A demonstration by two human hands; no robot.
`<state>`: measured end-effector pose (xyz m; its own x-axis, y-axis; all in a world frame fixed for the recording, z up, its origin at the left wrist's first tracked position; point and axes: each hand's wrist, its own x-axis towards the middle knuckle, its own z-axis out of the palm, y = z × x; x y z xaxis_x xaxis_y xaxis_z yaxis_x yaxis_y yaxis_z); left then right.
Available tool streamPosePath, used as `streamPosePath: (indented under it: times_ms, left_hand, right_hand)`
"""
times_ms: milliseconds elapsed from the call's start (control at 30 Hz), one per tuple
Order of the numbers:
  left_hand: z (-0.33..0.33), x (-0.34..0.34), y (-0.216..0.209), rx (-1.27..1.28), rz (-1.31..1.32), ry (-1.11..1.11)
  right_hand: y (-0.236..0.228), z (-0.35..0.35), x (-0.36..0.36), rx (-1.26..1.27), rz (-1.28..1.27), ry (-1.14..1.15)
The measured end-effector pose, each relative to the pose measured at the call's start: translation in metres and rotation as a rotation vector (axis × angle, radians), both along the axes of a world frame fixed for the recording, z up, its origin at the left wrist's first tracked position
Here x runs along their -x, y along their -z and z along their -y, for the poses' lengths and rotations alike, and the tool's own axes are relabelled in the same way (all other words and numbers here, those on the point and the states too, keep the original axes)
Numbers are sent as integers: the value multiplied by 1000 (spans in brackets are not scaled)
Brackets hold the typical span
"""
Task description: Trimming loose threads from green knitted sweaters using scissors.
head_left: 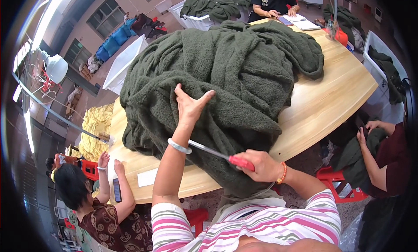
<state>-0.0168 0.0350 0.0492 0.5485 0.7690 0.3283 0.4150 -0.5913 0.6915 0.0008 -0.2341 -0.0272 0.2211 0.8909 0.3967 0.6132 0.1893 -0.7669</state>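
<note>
A big heap of dark green fleecy fabric (244, 56) lies in front of me, with folds hanging over the near table edge. My left hand (190, 106) rests against the heap's near side, thumb and a finger spread wide apart; its other fingers are partly hidden. In my right hand (260, 165) is a red-handled tool (241, 162) with a long, thin metal shaft, gripped by the handle. The shaft points left across the cloth toward my left wrist, and its tip is hidden behind that forearm.
The pale wooden table (322, 108) curves to the right. A person at the left sits by a phone (117, 190) and a white paper (147, 178). Another person works at the far end; a third handles dark cloth at right. White bins (126, 62) and red stools (342, 184) stand around.
</note>
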Motion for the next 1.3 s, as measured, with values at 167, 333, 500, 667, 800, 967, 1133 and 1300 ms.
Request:
streamPosePath:
  times_ms: [167, 333, 500, 667, 800, 967, 1133, 1300]
  left_hand:
    - [-38, 2, 32, -109, 126, 41]
    - [-52, 47, 19, 838, 702, 460]
    - [-64, 67, 28, 1063, 764, 646]
    - [-55, 62, 38, 1081, 769, 681]
    - [-48, 52, 50, 937, 837, 605]
    - [-65, 54, 71, 917, 754, 604]
    - [-57, 55, 66, 972, 786, 561]
    - [-24, 56, 46, 980, 656, 501]
  right_hand:
    - [7, 19, 19, 11, 25, -101]
    - [3, 22, 9, -71, -100, 111]
    - [-9, 6, -9, -116, -171, 242]
    - [-18, -19, -13, 132, -64, 230]
    - [-21, -32, -13, 213, 73, 271]
    - [-35, -48, -9, 222, 107, 268]
    - [-32, -47, -14, 277, 92, 292]
    - [-21, -33, -11, 247, 83, 284]
